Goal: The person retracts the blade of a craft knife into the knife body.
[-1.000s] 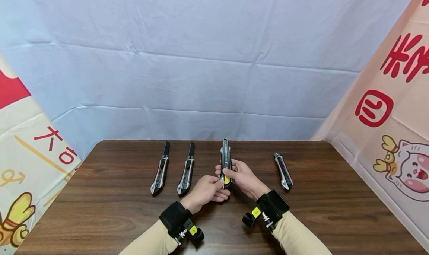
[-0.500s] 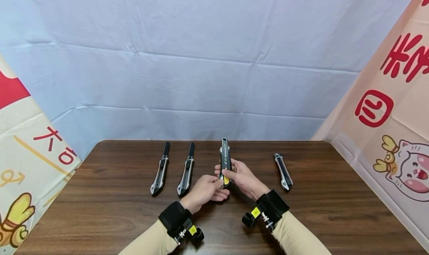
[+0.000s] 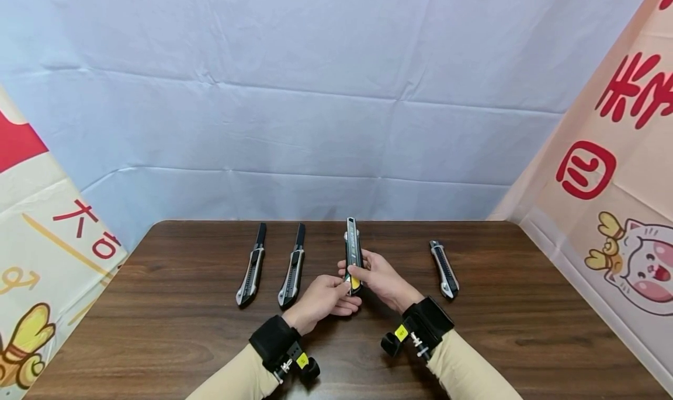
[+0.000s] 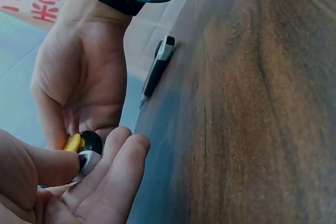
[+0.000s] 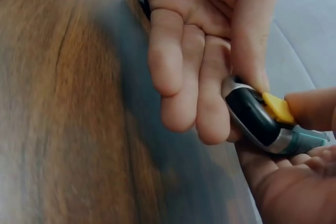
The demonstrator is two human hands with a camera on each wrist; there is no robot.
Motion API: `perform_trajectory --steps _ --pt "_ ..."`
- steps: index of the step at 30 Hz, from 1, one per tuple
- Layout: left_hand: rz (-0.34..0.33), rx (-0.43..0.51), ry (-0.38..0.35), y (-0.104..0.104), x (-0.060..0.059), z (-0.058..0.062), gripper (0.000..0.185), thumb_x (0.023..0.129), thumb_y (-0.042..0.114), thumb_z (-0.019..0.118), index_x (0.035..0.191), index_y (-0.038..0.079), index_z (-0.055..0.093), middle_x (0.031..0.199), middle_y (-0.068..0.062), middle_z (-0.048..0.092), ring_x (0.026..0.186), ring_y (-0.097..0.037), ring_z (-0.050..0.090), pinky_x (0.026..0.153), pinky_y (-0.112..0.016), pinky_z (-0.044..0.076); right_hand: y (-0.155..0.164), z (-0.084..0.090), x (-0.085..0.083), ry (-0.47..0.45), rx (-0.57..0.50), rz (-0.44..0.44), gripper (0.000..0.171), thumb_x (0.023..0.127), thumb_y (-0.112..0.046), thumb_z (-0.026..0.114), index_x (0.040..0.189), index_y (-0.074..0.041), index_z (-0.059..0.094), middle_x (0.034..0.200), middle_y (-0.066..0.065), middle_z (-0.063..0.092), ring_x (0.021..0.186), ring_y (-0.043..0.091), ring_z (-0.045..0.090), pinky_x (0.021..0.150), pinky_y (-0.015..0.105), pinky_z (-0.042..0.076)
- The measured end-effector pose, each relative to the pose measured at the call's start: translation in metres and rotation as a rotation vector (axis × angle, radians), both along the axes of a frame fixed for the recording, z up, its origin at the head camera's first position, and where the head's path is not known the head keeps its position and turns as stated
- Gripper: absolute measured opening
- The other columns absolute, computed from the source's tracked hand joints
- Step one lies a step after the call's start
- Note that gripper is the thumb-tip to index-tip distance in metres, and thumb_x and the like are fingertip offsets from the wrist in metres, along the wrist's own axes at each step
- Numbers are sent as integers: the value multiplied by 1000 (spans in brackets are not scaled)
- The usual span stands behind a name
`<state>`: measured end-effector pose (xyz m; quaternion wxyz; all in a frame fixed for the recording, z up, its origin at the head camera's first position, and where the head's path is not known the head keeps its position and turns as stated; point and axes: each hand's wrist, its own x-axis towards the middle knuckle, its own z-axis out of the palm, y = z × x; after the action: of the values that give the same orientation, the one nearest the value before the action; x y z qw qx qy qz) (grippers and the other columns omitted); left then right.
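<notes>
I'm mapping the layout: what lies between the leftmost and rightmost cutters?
In the head view, left to right: a second cutter on the table, then a dark tool held by the left hand and right hand.

A slim yellow-ended tool (image 3: 353, 242), apparently a cutter, points forward in both hands (image 3: 322, 299) (image 3: 385, 282).

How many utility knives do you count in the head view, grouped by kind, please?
Knives with long dark tips, lying on the table: 2
Knife without a long tip, also lying there: 1
Knife with a yellow part, held by the left hand and right hand: 1
Total: 4
</notes>
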<state>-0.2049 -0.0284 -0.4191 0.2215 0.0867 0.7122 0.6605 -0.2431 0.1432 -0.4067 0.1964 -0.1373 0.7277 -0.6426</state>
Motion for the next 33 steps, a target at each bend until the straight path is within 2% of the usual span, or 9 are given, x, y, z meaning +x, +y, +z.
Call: perform_trajectory --steps 9,14,18,26,33 --pt "-23 9 10 5 0 3 37 105 18 41 127 -8 57 108 -24 71 97 -29 72 83 -34 60 12 5 -2 46 163 -55 52 102 -17 52 148 -1 34 133 23 59 118 26 61 95 34 52" --pt "-23 2 8 10 0 3 37 105 18 43 128 -8 57 107 -24 71 96 -29 72 82 -34 61 20 8 -1 5 184 -50 54 102 -19 52 149 -2 32 129 21 60 104 17 62 90 33 51" --pt "-33 -1 -3 15 -1 1 37 105 19 43 127 -8 58 106 -24 72 95 -28 72 81 -33 61 25 10 1 -7 224 -72 48 101 -20 54 144 -2 41 117 17 63 93 14 63 84 32 54" --pt "-61 -1 -6 30 -1 0 37 105 20 44 127 -6 58 106 -23 71 97 -29 72 82 -33 61 37 14 5 13 291 -136 41 99 -20 58 133 1 53 108 15 64 88 14 65 79 33 58" --pt "-56 3 -13 47 -3 2 30 102 14 49 122 -6 60 108 -23 70 95 -28 72 80 -32 61 53 16 7 5 327 -182 46 99 -19 58 137 3 47 111 17 62 93 18 66 80 35 59"
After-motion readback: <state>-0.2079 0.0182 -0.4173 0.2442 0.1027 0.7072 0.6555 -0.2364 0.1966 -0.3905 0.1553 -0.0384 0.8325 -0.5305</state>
